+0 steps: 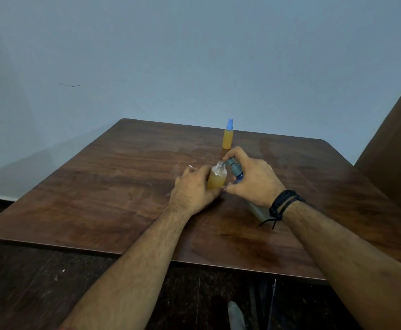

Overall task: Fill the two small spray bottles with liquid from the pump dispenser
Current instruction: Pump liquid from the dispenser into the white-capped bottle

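Observation:
My left hand grips an uncapped small spray bottle standing on the wooden table; orange liquid fills most of it. My right hand is wrapped around the pump dispenser, fingers over its grey pump head, whose nozzle sits right at the open bottle's mouth. The dispenser's body is mostly hidden under my hand and wrist. A second small spray bottle with a blue spray cap and orange liquid stands upright farther back on the table.
A thin white tube pokes out behind my left hand. A brown panel rises at the table's right side. Pale wall lies behind the table, dark floor below its front edge.

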